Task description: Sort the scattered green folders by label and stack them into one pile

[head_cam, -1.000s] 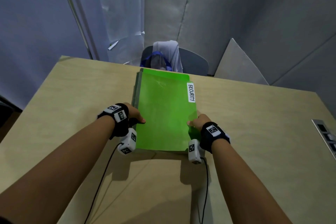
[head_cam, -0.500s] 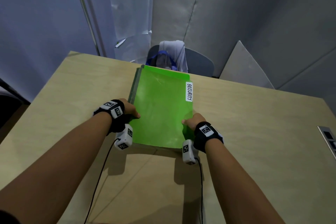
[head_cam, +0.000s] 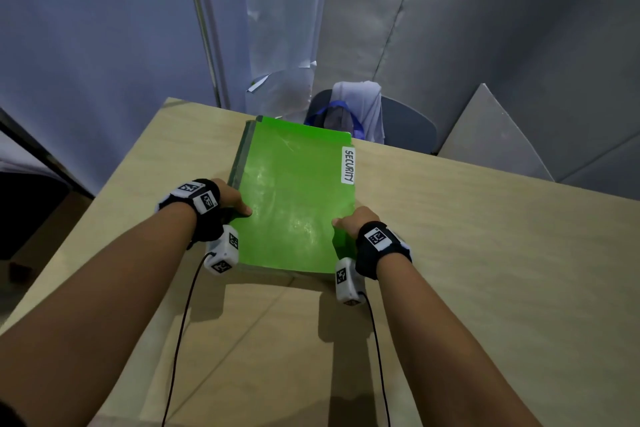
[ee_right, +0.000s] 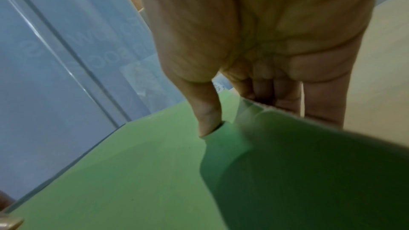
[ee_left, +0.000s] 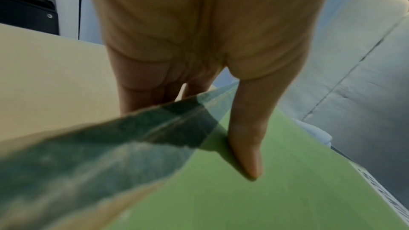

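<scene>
A pile of green folders [head_cam: 294, 198] is held over the far middle of the wooden table [head_cam: 485, 270]; the top one carries a white label [head_cam: 348, 165] reading SECURITY. My left hand [head_cam: 235, 203] grips the pile's left edge, thumb on top [ee_left: 245, 139] and fingers underneath. My right hand [head_cam: 353, 222] grips the right edge near the front corner, thumb pressing the top sheet [ee_right: 208, 120], fingers below. In both wrist views the green folder [ee_left: 254, 198] [ee_right: 137, 172] fills the lower frame. The lower folders show only as thin edges on the left side.
A dark chair [head_cam: 398, 121] with a white cloth and a blue-strapped bag stands behind the table's far edge. Grey curtain walls surround the table. A leaning grey board [head_cam: 491, 139] is at the back right. Camera cables trail from both wrists over the table.
Both hands keep their grip on the pile's sides. The pile and hands have shifted slightly left in view, and the head camera has tilted.
</scene>
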